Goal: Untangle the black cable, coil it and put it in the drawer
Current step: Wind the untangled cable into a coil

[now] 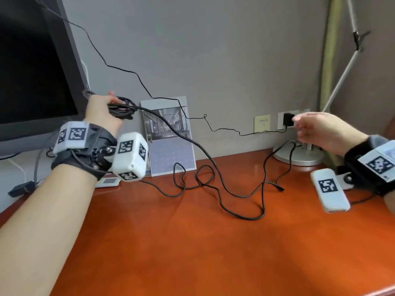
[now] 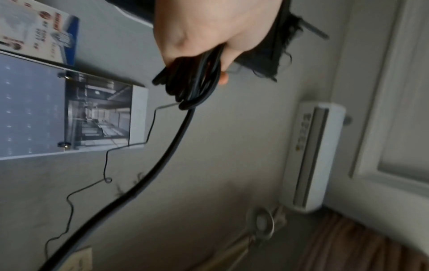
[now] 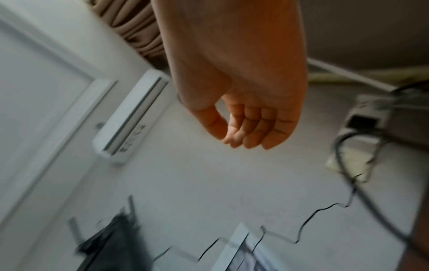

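Observation:
My left hand (image 1: 102, 110) is raised beside the monitor and grips a bundle of coiled black cable (image 1: 123, 108). In the left wrist view the loops (image 2: 190, 80) hang out of the fist (image 2: 209, 27). From the bundle the rest of the cable (image 1: 213, 182) runs down to the desk and lies in several loose, crossing loops, its free end (image 1: 280, 188) resting toward the right. My right hand (image 1: 314, 129) hovers near the wall socket. Its fingers (image 3: 243, 124) are loosely curled and hold nothing. No drawer is in view.
A dark monitor (image 1: 32, 71) fills the left. A calendar (image 1: 168, 135) leans on the wall behind the orange-brown desk (image 1: 192, 242). A thin black wire (image 1: 224, 130) runs along the wall to a plugged-in adapter (image 1: 288, 119). A lamp base (image 1: 299, 155) stands at the back right.

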A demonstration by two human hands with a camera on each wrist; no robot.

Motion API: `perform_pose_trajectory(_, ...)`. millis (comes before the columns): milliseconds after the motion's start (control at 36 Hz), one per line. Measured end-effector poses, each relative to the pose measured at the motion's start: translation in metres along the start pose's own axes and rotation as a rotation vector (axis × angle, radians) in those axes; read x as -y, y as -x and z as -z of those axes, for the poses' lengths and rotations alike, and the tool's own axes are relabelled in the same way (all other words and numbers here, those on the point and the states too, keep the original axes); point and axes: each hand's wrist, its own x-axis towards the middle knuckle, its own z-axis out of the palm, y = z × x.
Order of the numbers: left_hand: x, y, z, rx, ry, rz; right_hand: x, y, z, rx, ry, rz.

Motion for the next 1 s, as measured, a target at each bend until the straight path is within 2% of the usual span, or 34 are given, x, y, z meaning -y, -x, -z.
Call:
perform_pose_trajectory(56, 0.011, 0.019, -0.018, 0.090, -0.057, 0.051, 0.017, 0.012, -0.034, 0.081, 0.087, 0.111)
perform_pose_trajectory(139, 0.030, 0.043, -0.039, 0.198, -0.189, 0.044, 0.035, 0.028, -0.082, 0.143, 0.276, 0.298)
perform_pose_trajectory(222, 0.044, 0.067, -0.054, 0.300, -0.253, 0.089, 0.041, 0.041, -0.121, 0.316, 0.429, 0.379)
perform_pose_trajectory(333, 0.052, 0.092, -0.065, 0.406, -0.228, 0.150, 0.027, 0.038, -0.149, 0.450, 0.580, 0.315)
perform_pose_trajectory(528, 0.049, 0.112, -0.070, 0.544, -0.048, 0.334, 0.000, 0.038, -0.175, 0.677, 0.375, 0.313)
perform_pose_trajectory(639, 0.049, 0.127, -0.078, 0.624, -0.021, 0.395, -0.004, 0.040, -0.189, 0.720, 0.384, 0.376)
perform_pose_trajectory(806, 0.055, 0.132, -0.077, 0.582, -0.015, 0.435, 0.003, 0.038, -0.196, 0.840, 0.313, 0.313)
perform_pose_trajectory(917, 0.048, 0.126, -0.068, 0.566, -0.021, 0.413, -0.015, 0.026, -0.199, 0.890, 0.465, 0.255)
perform_pose_trajectory(1000, 0.033, 0.111, -0.056, 0.608, -0.074, 0.487, -0.028, 0.017, -0.189, 0.868, 0.597, 0.209)
